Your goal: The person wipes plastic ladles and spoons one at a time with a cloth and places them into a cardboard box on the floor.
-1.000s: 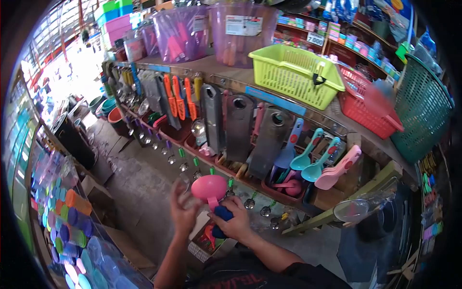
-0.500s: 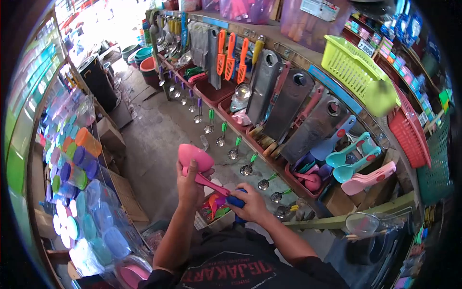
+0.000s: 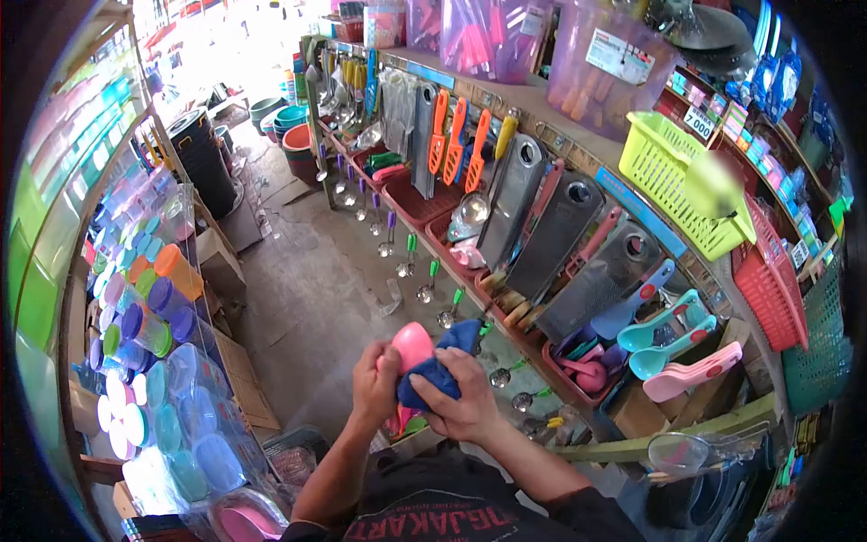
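Note:
A pink ladle [image 3: 414, 345] is between my hands, its rounded bowl upward and its handle out of sight. My left hand [image 3: 375, 384] is closed around the left side of the bowl. Fingers of my right hand [image 3: 461, 397] are wrapped over a dark blue cloth [image 3: 424, 384], which presses against the bowl's lower right side. One end of the cloth sticks up above the right hand.
A rack at right holds orange-handled spatulas [image 3: 437, 131], metal graters [image 3: 555, 226], turquoise ladles [image 3: 664, 334] and pink scoops [image 3: 695, 370]. Small ladles hang along its lower edge. Lidded plastic containers [image 3: 172, 307] fill the left side. Colourful items lie in a box below my hands.
The ladle has turned and moved right, so its handle no longer shows. The blue cloth, earlier bunched at the handle, is now spread against the bowl. The camera view has shifted slightly.

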A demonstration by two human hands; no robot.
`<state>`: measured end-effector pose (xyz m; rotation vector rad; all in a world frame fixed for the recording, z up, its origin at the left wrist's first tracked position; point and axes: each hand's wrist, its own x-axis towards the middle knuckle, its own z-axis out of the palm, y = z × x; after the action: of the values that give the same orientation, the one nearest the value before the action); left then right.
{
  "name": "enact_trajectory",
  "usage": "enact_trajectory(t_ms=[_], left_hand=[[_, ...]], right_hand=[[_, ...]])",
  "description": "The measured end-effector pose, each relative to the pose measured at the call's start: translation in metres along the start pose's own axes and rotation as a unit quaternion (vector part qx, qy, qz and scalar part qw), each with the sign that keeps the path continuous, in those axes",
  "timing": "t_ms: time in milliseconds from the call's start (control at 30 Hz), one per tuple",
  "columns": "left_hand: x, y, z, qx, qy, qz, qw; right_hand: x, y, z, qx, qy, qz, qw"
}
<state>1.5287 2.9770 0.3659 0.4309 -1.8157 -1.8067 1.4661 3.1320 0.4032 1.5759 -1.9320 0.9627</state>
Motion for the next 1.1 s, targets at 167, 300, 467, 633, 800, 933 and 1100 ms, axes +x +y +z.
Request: enact_trajectory(t_ms=[167, 300, 467, 633, 800, 933, 1100], left_hand=[[-0.002, 0.026, 0.0, 0.122, -0.04, -0.011, 0.992], [0.015, 0.055, -0.012, 0.218, -0.025, 0.035, 0.975], [0.012, 0.049, -0.019, 0.24, -0.108, 0.101, 0.959], [0.015, 0.042, -0.021, -0.069, -0.166, -0.011, 0.984], [0.018, -0.056, -0.011, -0.291, -0.092, -0.189, 0.933], [0.018, -0.067, 0.003, -0.24, 0.008, -0.08, 0.968], [0.026, -0.03, 0.004, -0.176, 0.219, -0.063, 0.958]], right_hand=[[0.035, -0.003, -0.009, 0.062, -0.009, 0.172, 0.983], [0.023, -0.015, 0.006, -0.035, 0.079, 0.089, 0.992], [0.05, 0.014, -0.02, 0.194, -0.08, 0.094, 0.973], [0.045, 0.012, -0.018, 0.437, -0.083, 0.245, 0.861], [0.044, 0.004, -0.018, 0.526, -0.033, 0.33, 0.783], [0.018, -0.017, 0.019, 0.386, 0.059, 0.43, 0.814], [-0.008, -0.007, 0.017, 0.485, -0.111, 0.463, 0.734]])
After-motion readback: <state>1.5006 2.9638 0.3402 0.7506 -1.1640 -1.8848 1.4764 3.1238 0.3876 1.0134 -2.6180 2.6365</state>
